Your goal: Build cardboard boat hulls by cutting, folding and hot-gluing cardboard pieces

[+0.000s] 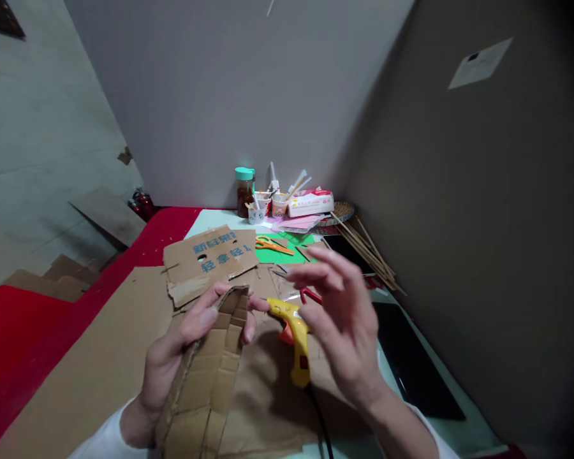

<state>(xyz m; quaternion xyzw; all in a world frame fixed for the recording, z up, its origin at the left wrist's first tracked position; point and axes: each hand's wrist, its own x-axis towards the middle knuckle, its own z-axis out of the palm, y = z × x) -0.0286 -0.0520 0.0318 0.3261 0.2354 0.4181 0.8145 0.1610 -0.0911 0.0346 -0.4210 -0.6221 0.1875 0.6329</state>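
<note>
My left hand [182, 338] is closed around the upper end of a long, creased cardboard strip [208, 376], which is folded lengthwise and runs down toward me. Its fingertips show past the strip's right edge. Raised to the right, my right hand [344, 319] has its fingers apart and curved, with nothing visible between them. Just left of it, a yellow hot glue gun [294, 338] with an orange trigger lies on brown cardboard, its black cord trailing toward me. Part of a red-handled tool [310, 294] shows behind my right fingers, which hide the rest.
Behind lie a printed cardboard piece [210, 258] and orange scissors [273, 245] on a green mat [287, 255]. A jar [244, 191] and cups of tools [280, 204] stand by the back wall. Wooden sticks [368, 252] and a black flat panel [418, 360] lie right.
</note>
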